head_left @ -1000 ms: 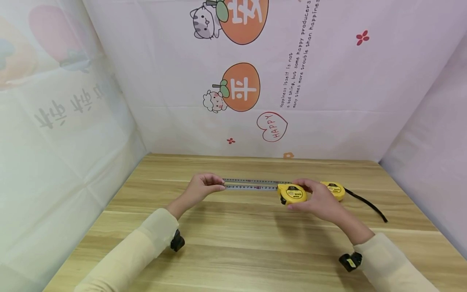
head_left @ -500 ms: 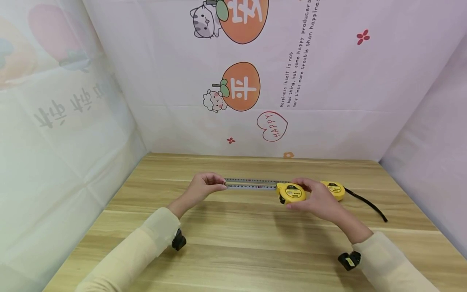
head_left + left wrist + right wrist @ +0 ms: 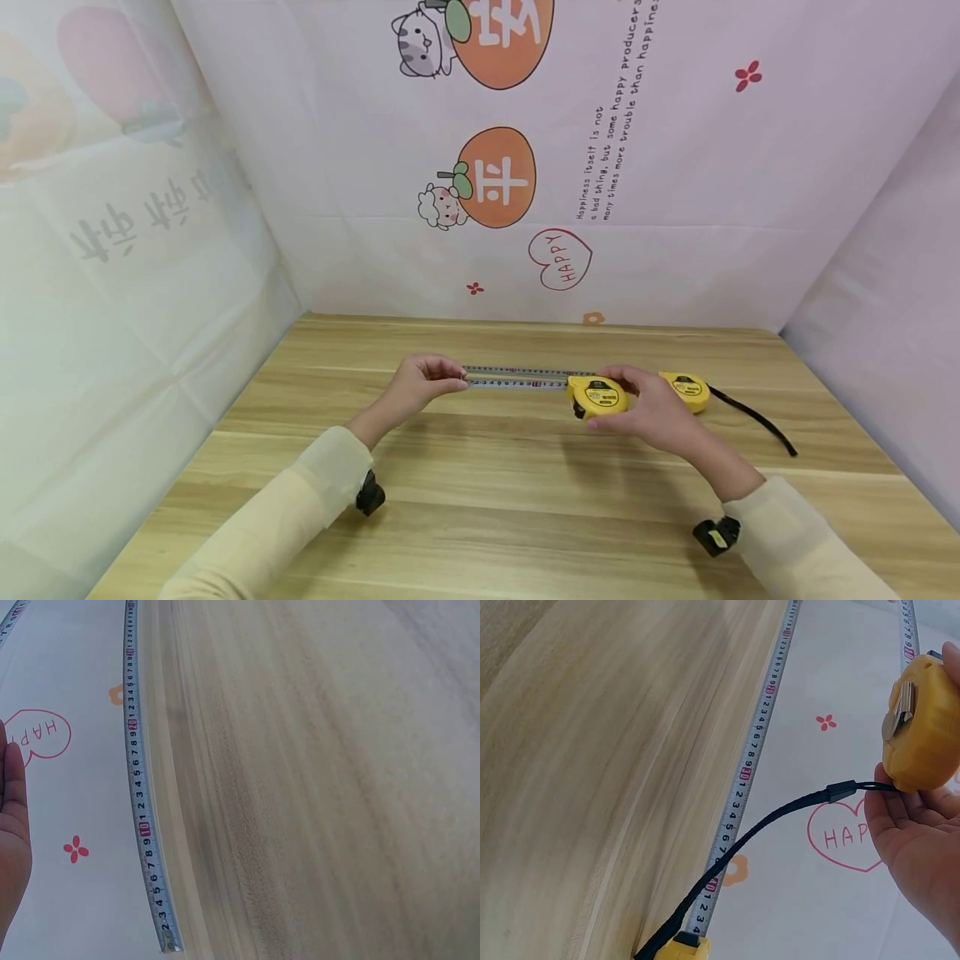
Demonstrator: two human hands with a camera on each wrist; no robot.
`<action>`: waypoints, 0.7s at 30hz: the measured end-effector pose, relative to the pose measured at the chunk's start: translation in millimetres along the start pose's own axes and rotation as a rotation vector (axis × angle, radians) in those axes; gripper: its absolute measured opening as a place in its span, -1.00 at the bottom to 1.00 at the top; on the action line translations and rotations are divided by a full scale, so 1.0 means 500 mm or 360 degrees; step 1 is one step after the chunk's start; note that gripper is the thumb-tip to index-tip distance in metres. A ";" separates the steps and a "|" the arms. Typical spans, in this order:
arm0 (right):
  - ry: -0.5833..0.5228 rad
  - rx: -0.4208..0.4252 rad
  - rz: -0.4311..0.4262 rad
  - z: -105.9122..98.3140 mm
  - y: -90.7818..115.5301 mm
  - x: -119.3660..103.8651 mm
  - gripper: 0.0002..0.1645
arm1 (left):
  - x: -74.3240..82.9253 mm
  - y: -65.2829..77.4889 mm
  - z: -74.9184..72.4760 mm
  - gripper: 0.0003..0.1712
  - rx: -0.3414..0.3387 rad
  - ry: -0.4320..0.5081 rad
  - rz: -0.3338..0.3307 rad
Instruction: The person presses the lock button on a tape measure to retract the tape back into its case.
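Note:
My left hand [image 3: 422,385] pinches the free end of a tape measure's blade [image 3: 517,384] between thumb and fingers. To the right, my right hand [image 3: 654,410] grips that tape measure [image 3: 598,396], a yellow case with a black label, raised over the table. The blade runs straight between the hands. In the right wrist view a metal clip shows on the case [image 3: 922,724], and a black strap [image 3: 780,814] hangs from it. Behind, a second yellow tape measure [image 3: 686,392] lies on the table, its blade [image 3: 136,765] drawn out to the left, parallel to the held one.
A wood-grain table [image 3: 480,508] spans the foreground. White cloth walls with printed fruit and lettering, such as the back wall [image 3: 360,167], enclose it on three sides. A black strap [image 3: 757,421] extends across the tabletop right of the second case.
The left hand has shifted slightly right and the right hand very slightly left, with the blade still held between them. The second tape measure stays in place.

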State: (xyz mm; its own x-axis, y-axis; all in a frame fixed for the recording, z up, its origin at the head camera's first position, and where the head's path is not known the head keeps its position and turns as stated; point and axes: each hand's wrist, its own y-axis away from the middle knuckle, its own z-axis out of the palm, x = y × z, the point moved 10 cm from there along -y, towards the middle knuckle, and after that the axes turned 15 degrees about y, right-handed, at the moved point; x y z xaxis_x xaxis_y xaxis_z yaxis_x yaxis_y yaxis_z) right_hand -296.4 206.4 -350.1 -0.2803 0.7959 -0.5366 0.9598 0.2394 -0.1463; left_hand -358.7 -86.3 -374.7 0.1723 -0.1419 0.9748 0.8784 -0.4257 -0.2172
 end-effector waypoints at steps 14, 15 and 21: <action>-0.0013 0.0013 0.0000 0.002 0.000 -0.001 -0.02 | 0.003 0.001 0.004 -0.80 -0.0005 0.0020 0.0014; -0.0014 0.0015 -0.0003 0.002 0.001 -0.002 -0.02 | 0.003 0.001 0.005 -0.80 -0.0004 0.0017 0.0011; -0.0016 0.0028 -0.0024 0.003 -0.001 -0.006 -0.06 | 0.001 0.001 0.008 -0.78 -0.0012 -0.0002 0.0021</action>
State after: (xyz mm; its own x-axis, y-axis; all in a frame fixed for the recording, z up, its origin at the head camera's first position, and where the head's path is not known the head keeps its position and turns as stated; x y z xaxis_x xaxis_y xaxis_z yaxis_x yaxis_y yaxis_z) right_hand -296.0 203.0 -349.6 -0.2947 0.7866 -0.5426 0.9556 0.2414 -0.1691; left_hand -356.6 -83.2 -374.1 0.1846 -0.1467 0.9718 0.8725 -0.4306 -0.2307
